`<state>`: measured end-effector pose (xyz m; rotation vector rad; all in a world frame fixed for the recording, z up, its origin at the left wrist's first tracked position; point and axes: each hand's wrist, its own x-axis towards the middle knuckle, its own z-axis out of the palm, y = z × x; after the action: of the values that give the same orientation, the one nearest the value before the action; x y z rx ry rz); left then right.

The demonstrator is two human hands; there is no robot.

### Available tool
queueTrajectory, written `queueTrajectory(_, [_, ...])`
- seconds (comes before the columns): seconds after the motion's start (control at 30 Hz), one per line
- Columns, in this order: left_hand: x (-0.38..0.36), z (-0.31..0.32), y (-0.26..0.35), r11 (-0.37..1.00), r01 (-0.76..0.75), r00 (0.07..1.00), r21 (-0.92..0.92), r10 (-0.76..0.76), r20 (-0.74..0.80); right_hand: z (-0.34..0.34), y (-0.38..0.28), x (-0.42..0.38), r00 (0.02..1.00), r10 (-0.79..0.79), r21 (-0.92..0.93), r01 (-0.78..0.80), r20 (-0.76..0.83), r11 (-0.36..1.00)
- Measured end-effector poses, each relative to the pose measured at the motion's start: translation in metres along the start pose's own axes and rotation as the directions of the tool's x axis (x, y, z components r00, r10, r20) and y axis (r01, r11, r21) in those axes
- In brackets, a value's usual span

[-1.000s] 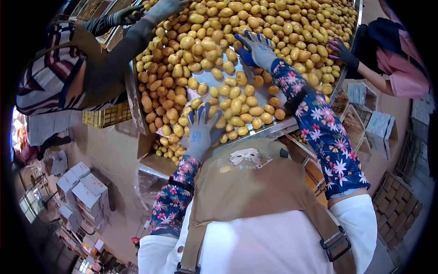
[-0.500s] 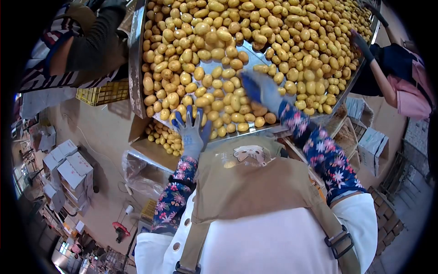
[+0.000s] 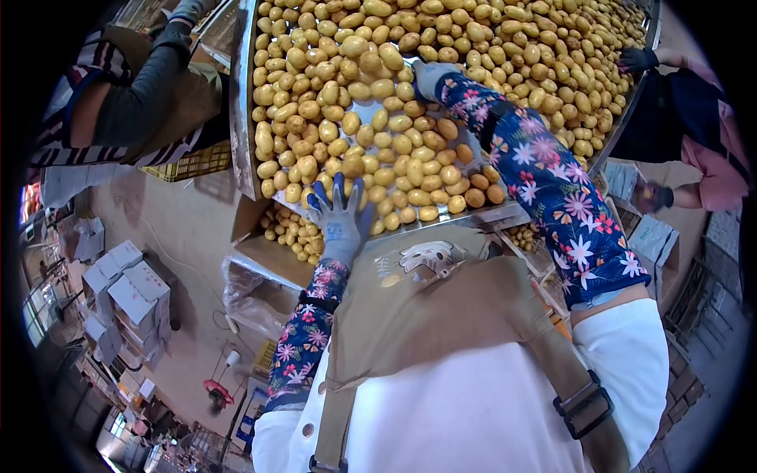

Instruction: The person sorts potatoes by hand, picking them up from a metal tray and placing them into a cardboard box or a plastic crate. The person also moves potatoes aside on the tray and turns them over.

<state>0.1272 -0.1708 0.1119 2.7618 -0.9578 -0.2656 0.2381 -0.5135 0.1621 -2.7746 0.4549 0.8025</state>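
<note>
Potatoes heaped, long axes mixed, left hand flat

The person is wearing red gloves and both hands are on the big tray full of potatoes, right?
Not quite: the gloves are grey and blue, not red, as the head view shows. The rest holds: the left hand rests at the near edge of the tray, and the right hand reaches deeper among the potatoes.

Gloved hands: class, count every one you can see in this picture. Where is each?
5. Left hand at the tray's near edge; right hand among the potatoes; one top left; two at right. Others may be hidden.
</note>
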Motion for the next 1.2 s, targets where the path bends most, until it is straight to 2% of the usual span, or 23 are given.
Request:
queueTrajectory(0.03, [0.0, 0.001, -0.001, 1.0, -0.001, 1.0, -0.001, 0.001, -0.001, 0.007, 0.008, -0.003, 0.999, -0.035, -0.058, 0.036, 0.025, 0.998])
queueTrajectory(0.1, [0.0, 0.004, 0.0, 1.0, -0.007, 0.999, -0.007, 0.007, -0.035, 0.034, 0.026, -0.017, 0.997, -0.034, 0.017, 0.035, -0.072, 0.999])
queueTrajectory(0.17, [-0.001, 0.005, 0.0, 1.0, -0.003, 1.0, 0.005, 0.003, -0.031, 0.042, 0.044, -0.042, 0.992, -0.113, 0.04, 0.111, 0.053, 0.993])
queueTrajectory(0.23, [-0.001, 0.006, -0.002, 1.0, -0.001, 1.0, 0.025, 0.002, -0.03, 0.058, 0.068, -0.067, 0.971, -0.222, 0.07, 0.215, 0.095, 0.974])
queueTrajectory(0.33, [-0.002, 0.01, -0.006, 0.999, -0.045, 0.997, 0.013, 0.046, -0.064, 0.064, 0.08, -0.116, 0.973, -0.194, 0.2, 0.166, 0.126, 0.966])
queueTrajectory(0.37, [-0.002, 0.011, -0.006, 0.999, -0.04, 0.996, 0.02, 0.042, -0.081, 0.068, 0.089, -0.125, 0.964, -0.212, 0.174, 0.183, 0.163, 0.968])
queueTrajectory(0.43, [-0.002, 0.014, -0.004, 0.998, -0.044, 0.995, 0.05, 0.048, -0.091, 0.087, 0.105, -0.134, 0.972, -0.193, 0.229, 0.159, 0.133, 0.96])
queueTrajectory(0.5, [-0.001, 0.018, -0.006, 0.996, -0.055, 0.995, 0.069, 0.061, -0.081, 0.101, 0.11, -0.149, 0.976, -0.217, 0.178, 0.214, 0.0, 0.961])
queueTrajectory(0.53, [-0.001, 0.021, -0.007, 0.996, -0.066, 0.992, 0.056, 0.072, -0.107, 0.107, 0.11, -0.152, 0.988, -0.154, 0.166, 0.15, 0.01, 0.975])
queueTrajectory(0.57, [-0.001, 0.021, -0.007, 0.995, -0.07, 0.991, 0.066, 0.077, -0.113, 0.108, 0.103, -0.159, 0.989, -0.144, 0.091, 0.147, -0.039, 0.985])
queueTrajectory(0.63, [0.0, 0.021, -0.008, 0.997, -0.066, 0.99, 0.03, 0.069, -0.123, 0.102, 0.097, -0.173, 0.98, -0.069, 0.09, 0.087, -0.189, 0.992])
queueTrajectory(0.67, [0.0, 0.023, -0.009, 0.997, -0.076, 0.989, 0.033, 0.08, -0.126, 0.095, 0.095, -0.18, 0.987, 0.001, 0.282, 0.045, -0.161, 0.958])
queueTrajectory(0.7, [-0.001, 0.024, -0.009, 0.997, -0.065, 0.989, 0.032, 0.068, -0.131, 0.091, 0.095, -0.187, 0.991, 0.063, 0.463, -0.001, -0.119, 0.886])
queueTrajectory(0.73, [-0.001, 0.025, -0.008, 0.998, -0.053, 0.989, 0.029, 0.057, -0.136, 0.108, 0.1, -0.186, 0.991, 0.116, 0.758, -0.023, -0.07, 0.652])
queueTrajectory(0.77, [-0.001, 0.027, -0.008, 0.998, -0.043, 0.99, 0.041, 0.048, -0.13, 0.1, 0.093, -0.2, 0.989, 0.129, 0.759, -0.028, -0.074, 0.651])
queueTrajectory(0.8, [-0.001, 0.029, -0.008, 0.998, -0.04, 0.989, 0.052, 0.047, -0.141, 0.097, 0.081, -0.22, 0.99, 0.103, 0.924, 0.048, -0.094, 0.379])
queueTrajectory(0.83, [-0.002, 0.032, -0.009, 0.997, -0.04, 0.988, 0.063, 0.049, -0.15, 0.095, 0.071, -0.238, 0.988, 0.088, 0.991, 0.119, -0.124, 0.065])
queueTrajectory(0.87, [-0.001, 0.033, -0.01, 0.996, -0.042, 0.988, 0.072, 0.052, -0.142, 0.097, 0.067, -0.247, 0.972, 0.102, 0.973, 0.198, -0.211, 0.123])
queueTrajectory(0.9, [-0.002, 0.033, -0.011, 0.998, -0.053, 0.987, 0.047, 0.059, -0.151, 0.097, 0.064, -0.258, 0.963, 0.177, 0.962, 0.166, -0.206, 0.216])
queueTrajectory(0.97, [-0.001, 0.033, -0.011, 0.998, -0.052, 0.988, 0.042, 0.057, -0.141, 0.103, 0.064, -0.268, 0.926, 0.188, 0.879, 0.226, -0.327, 0.42])
queueTrajectory(1.03, [-0.001, 0.033, -0.011, 0.997, -0.057, 0.99, 0.061, 0.064, -0.127, 0.108, 0.063, -0.277, 0.914, 0.215, 0.884, 0.24, -0.346, 0.402])
queueTrajectory(1.13, [-0.001, 0.033, -0.011, 0.99, -0.073, 0.985, 0.119, 0.09, -0.146, 0.119, 0.062, -0.28, 0.847, 0.299, 0.889, 0.365, -0.44, 0.275])
queueTrajectory(1.2, [-0.001, 0.032, -0.011, 0.994, -0.078, 0.986, 0.083, 0.089, -0.14, 0.127, 0.069, -0.297, 0.831, 0.343, 0.886, 0.335, -0.438, 0.321])
